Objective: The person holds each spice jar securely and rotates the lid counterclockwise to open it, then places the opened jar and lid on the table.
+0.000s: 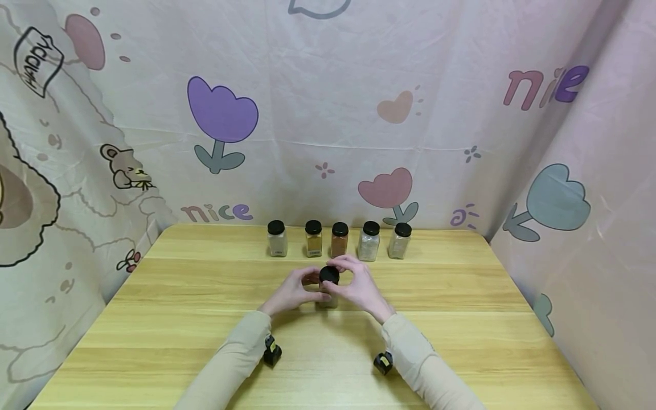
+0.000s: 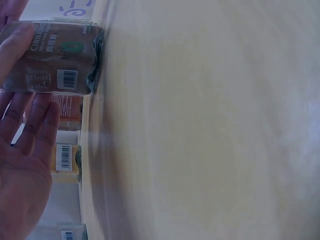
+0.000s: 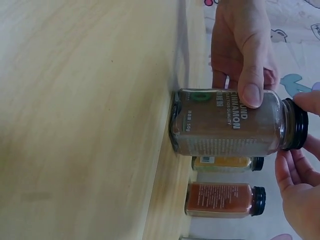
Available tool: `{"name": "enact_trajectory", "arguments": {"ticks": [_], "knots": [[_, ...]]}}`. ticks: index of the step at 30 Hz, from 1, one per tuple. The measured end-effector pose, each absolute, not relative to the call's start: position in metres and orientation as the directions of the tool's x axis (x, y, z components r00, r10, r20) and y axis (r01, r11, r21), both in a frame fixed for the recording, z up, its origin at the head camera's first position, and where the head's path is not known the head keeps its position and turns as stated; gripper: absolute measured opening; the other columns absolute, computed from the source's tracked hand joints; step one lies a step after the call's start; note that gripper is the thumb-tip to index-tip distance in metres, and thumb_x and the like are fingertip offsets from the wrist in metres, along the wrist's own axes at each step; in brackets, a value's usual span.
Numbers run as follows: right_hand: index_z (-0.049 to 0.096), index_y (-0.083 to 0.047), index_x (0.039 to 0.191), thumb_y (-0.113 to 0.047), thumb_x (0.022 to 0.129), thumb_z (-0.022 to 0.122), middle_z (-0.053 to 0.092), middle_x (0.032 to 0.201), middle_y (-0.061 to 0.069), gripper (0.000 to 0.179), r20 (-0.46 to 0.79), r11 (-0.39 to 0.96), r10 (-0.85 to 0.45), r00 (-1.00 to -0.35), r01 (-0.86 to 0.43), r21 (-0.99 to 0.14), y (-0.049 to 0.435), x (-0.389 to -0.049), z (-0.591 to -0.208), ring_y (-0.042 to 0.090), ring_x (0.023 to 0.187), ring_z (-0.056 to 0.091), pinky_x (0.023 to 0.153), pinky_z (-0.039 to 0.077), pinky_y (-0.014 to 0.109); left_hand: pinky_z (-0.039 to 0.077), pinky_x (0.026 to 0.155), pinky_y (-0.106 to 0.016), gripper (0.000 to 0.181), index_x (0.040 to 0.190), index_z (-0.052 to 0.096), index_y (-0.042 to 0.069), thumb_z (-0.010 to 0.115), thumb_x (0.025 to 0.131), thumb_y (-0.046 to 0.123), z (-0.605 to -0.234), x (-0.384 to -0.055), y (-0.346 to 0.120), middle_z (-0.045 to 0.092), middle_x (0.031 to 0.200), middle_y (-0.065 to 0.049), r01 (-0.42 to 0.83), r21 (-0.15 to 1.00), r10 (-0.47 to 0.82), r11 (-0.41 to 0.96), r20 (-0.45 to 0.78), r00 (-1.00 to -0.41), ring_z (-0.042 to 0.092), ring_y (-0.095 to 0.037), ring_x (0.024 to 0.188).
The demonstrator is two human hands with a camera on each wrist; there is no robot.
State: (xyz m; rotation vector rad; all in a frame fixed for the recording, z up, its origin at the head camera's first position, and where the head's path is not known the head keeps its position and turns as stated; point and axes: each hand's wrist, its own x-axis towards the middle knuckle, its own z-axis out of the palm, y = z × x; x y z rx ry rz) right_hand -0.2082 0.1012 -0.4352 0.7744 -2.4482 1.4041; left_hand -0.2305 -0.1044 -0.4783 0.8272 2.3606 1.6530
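- Cinnamon jar: upright on the counter, long axis vertical, between both hands.
- Left hand: grip holds its body, thumb opposite fingers.
- Right hand: grip pinches the black lid, higher up.

The tabletop has a plank-patterned, light wood finish. A pale printed fabric backdrop hangs behind the tabletop, displaying a purple tulip motif. Left of the tabletop, the fabric shows a round-eared cartoon animal; right of it, a blue-grey tulip motif.
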Motion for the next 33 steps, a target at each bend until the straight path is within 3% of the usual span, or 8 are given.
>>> {"name": "enact_trajectory", "arguments": {"ticks": [10, 16, 20, 23, 28, 33], "knots": [[0.070, -0.005, 0.122, -0.015, 0.075, 0.089, 0.069, 0.118, 0.007, 0.051, 0.401, 0.435, -0.309, -0.862, -0.503, -0.747, 0.1008, -0.2083, -0.4352, 0.023, 0.106, 0.062, 0.096, 0.054, 0.047, 0.055, 0.106, -0.039, 0.052, 0.126, 0.064, 0.005, 0.085, 0.081, 0.020, -0.4779, -0.2303, -0.1044, 0.071, 0.124, -0.014, 0.350, 0.904, 0.511, 0.248, 0.185, -0.840, 0.069, -0.031, 0.116], [0.072, -0.003, 0.118, -0.012, 0.076, 0.087, 0.070, 0.115, 0.009, 0.045, 0.408, 0.436, -0.312, -0.858, -0.511, -0.741, 0.0998, -0.2097, -0.4357, 0.023, 0.103, 0.063, 0.094, 0.055, 0.050, 0.053, 0.108, -0.044, 0.051, 0.125, 0.065, 0.007, 0.086, 0.080, 0.020, -0.4789, -0.2309, -0.1046, 0.071, 0.125, -0.012, 0.344, 0.906, 0.512, 0.248, 0.179, -0.840, 0.068, -0.029, 0.117], [0.072, -0.003, 0.117, -0.008, 0.079, 0.084, 0.069, 0.117, 0.010, 0.040, 0.410, 0.433, -0.345, -0.844, -0.531, -0.729, 0.1001, -0.2097, -0.4353, 0.024, 0.104, 0.065, 0.094, 0.057, 0.041, 0.053, 0.108, -0.047, 0.050, 0.126, 0.064, 0.005, 0.084, 0.082, 0.018, -0.4789, -0.2308, -0.1042, 0.071, 0.124, -0.015, 0.356, 0.904, 0.519, 0.238, 0.192, -0.833, 0.068, -0.031, 0.117], [0.071, -0.003, 0.119, -0.008, 0.079, 0.083, 0.069, 0.118, 0.010, 0.041, 0.413, 0.434, -0.357, -0.838, -0.540, -0.721, 0.1005, -0.2092, -0.4351, 0.024, 0.105, 0.065, 0.094, 0.057, 0.036, 0.054, 0.107, -0.044, 0.050, 0.127, 0.063, 0.003, 0.083, 0.083, 0.017, -0.4783, -0.2305, -0.1037, 0.071, 0.124, -0.016, 0.364, 0.901, 0.525, 0.235, 0.197, -0.828, 0.068, -0.032, 0.116], [0.072, -0.004, 0.119, -0.016, 0.076, 0.088, 0.069, 0.115, 0.008, 0.048, 0.417, 0.446, -0.321, -0.851, -0.524, -0.726, 0.1000, -0.2089, -0.4363, 0.021, 0.104, 0.062, 0.094, 0.055, 0.042, 0.054, 0.106, -0.034, 0.051, 0.126, 0.064, 0.007, 0.085, 0.081, 0.019, -0.4772, -0.2296, -0.1037, 0.071, 0.125, -0.012, 0.346, 0.903, 0.518, 0.253, 0.176, -0.837, 0.068, -0.029, 0.117], [0.073, -0.005, 0.116, -0.017, 0.074, 0.090, 0.070, 0.111, 0.007, 0.046, 0.424, 0.462, -0.297, -0.855, -0.518, -0.720, 0.0998, -0.2083, -0.4356, 0.019, 0.099, 0.060, 0.088, 0.053, 0.031, 0.054, 0.106, -0.033, 0.051, 0.126, 0.065, 0.008, 0.085, 0.081, 0.018, -0.4781, -0.2298, -0.1040, 0.071, 0.126, -0.012, 0.357, 0.902, 0.519, 0.245, 0.189, -0.834, 0.068, -0.029, 0.118]]}}
